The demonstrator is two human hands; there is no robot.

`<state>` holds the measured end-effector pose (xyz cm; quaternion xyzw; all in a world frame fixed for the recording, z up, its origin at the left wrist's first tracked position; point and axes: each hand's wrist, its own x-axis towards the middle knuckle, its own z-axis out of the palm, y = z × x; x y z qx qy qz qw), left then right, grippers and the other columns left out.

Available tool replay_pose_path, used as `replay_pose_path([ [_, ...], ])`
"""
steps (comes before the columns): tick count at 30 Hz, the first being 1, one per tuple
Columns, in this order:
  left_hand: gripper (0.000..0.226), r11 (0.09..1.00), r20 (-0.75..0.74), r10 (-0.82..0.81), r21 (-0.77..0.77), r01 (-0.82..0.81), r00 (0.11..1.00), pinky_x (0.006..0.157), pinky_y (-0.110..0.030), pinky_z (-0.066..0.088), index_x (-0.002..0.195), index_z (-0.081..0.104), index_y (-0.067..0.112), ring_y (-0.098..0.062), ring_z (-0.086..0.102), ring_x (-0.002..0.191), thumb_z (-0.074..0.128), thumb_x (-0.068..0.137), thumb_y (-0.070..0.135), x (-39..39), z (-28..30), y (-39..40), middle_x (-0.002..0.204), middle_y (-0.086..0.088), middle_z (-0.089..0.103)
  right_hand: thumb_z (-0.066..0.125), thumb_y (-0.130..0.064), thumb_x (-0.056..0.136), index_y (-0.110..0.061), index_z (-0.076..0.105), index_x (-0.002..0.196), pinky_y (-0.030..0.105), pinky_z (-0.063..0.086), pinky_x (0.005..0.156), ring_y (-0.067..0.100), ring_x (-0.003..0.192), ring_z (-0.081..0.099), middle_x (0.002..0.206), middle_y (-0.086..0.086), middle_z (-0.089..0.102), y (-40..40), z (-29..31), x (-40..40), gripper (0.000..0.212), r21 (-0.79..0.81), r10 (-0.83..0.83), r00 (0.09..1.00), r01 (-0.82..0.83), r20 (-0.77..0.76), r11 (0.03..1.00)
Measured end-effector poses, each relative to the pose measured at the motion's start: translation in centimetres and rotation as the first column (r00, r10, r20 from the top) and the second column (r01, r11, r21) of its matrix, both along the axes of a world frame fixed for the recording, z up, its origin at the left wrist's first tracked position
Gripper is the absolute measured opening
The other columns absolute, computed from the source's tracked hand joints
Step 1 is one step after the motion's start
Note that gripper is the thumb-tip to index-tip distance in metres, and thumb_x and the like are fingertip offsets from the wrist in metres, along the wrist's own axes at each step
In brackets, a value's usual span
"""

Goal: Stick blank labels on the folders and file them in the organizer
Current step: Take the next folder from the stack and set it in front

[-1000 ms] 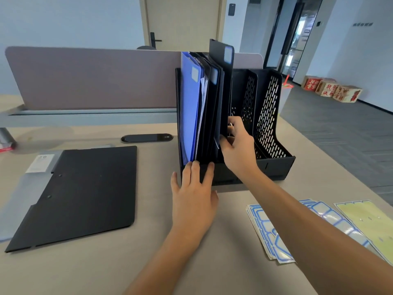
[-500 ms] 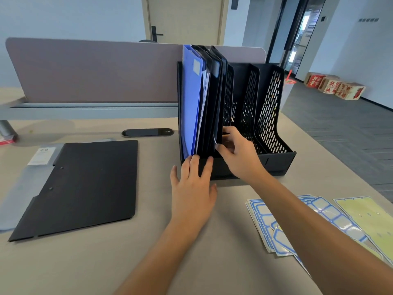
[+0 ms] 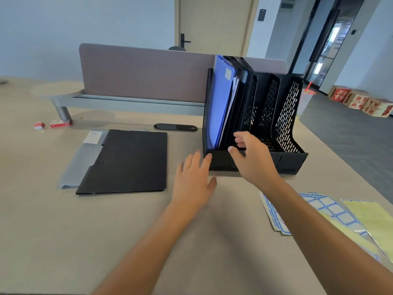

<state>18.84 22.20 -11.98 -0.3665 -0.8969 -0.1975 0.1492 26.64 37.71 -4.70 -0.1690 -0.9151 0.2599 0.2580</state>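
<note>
A black mesh organizer [image 3: 289, 154] stands on the desk. Its leftmost slot holds a blue folder [image 3: 220, 107] and several black folders [image 3: 244, 99], each with a small label near the top. My right hand [image 3: 252, 158] hovers in front of that slot with relaxed fingers, holding nothing. My left hand [image 3: 194, 179] lies flat on the desk, fingertips touching the organizer's front left corner. A black folder [image 3: 127, 160] lies flat on the desk to the left, over a grey folder [image 3: 78, 162]. Sheets of blue-bordered labels [image 3: 325, 211] lie at the right.
A yellow backing sheet [image 3: 374, 216] lies beside the label sheets. Two small red boxes [image 3: 53, 124] sit at the far left. A grey partition [image 3: 146, 73] runs behind the desk, with a black cable cover [image 3: 175, 127] before it. The desk edge drops off at the right.
My right hand has let go of the last black folder, which now sits fully down in the slot, and has drawn back. My left hand has slid slightly left. The view has turned left.
</note>
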Motion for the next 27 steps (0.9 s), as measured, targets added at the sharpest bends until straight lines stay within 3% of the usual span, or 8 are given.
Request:
replay_pose_path([
  [5, 0.055, 0.969, 0.061, 0.234, -0.091, -0.228, 0.970, 0.119, -0.052, 0.026, 0.147, 0.041, 0.022, -0.029, 0.028, 0.146, 0.048, 0.099, 0.048, -1.4, 0.4, -8.8, 0.155, -0.009, 0.035, 0.061, -0.027, 0.105, -0.016, 0.056, 0.143, 0.041, 0.051, 0.108, 0.018, 0.129, 0.061, 0.136, 0.001, 0.066, -6.9, -1.9, -0.9, 0.040, -0.065, 0.127, 0.990, -0.124, 0.054, 0.990],
  [11, 0.058, 0.890, 0.098, 0.431, -0.211, -0.404, 0.897, 0.118, -0.053, 0.024, 0.151, 0.036, 0.023, -0.030, 0.021, 0.150, 0.045, 0.100, 0.048, -2.8, -1.5, -19.5, 0.161, -0.010, 0.028, 0.060, -0.029, 0.105, -0.020, 0.053, 0.148, 0.037, 0.044, 0.113, 0.020, 0.137, 0.056, 0.149, 0.001, 0.059, -14.9, -5.8, -4.6, 0.045, -0.070, 0.263, 0.944, -0.254, 0.198, 0.965],
  [14, 0.060, 0.877, 0.160, 0.457, -0.242, -0.414, 0.875, 0.120, -0.053, 0.018, 0.156, 0.028, 0.027, -0.029, 0.012, 0.154, 0.040, 0.102, 0.050, -3.0, -2.9, -22.2, 0.166, -0.009, 0.019, 0.057, -0.035, 0.107, -0.021, 0.045, 0.156, 0.036, 0.035, 0.120, 0.021, 0.149, 0.044, 0.161, 0.002, 0.047, -17.4, -7.9, -6.0, 0.052, -0.010, 0.293, 0.913, -0.302, 0.283, 0.953],
  [18, 0.059, 0.895, 0.211, 0.427, -0.237, -0.377, 0.879, 0.122, -0.055, 0.013, 0.157, 0.026, 0.030, -0.028, 0.008, 0.155, 0.031, 0.103, 0.052, -2.8, -4.4, -23.3, 0.168, -0.008, 0.016, 0.039, -0.045, 0.112, -0.023, 0.030, 0.165, 0.041, 0.018, 0.130, 0.026, 0.161, 0.019, 0.174, 0.006, 0.024, -18.5, -10.3, -6.7, 0.059, 0.162, 0.236, 0.873, -0.330, 0.426, 0.930],
  [27, 0.057, 0.871, 0.107, 0.460, -0.246, -0.425, 0.881, 0.111, -0.051, 0.031, 0.151, 0.037, 0.033, -0.027, 0.034, 0.137, 0.026, 0.102, 0.060, -0.4, -3.5, -23.2, 0.148, -0.003, 0.039, 0.025, -0.055, 0.111, -0.028, 0.023, 0.167, 0.042, 0.011, 0.133, 0.020, 0.164, 0.010, 0.177, -0.001, 0.013, -18.8, -10.4, -1.7, 0.063, 0.212, 0.186, 0.851, -0.324, 0.490, 0.922],
])
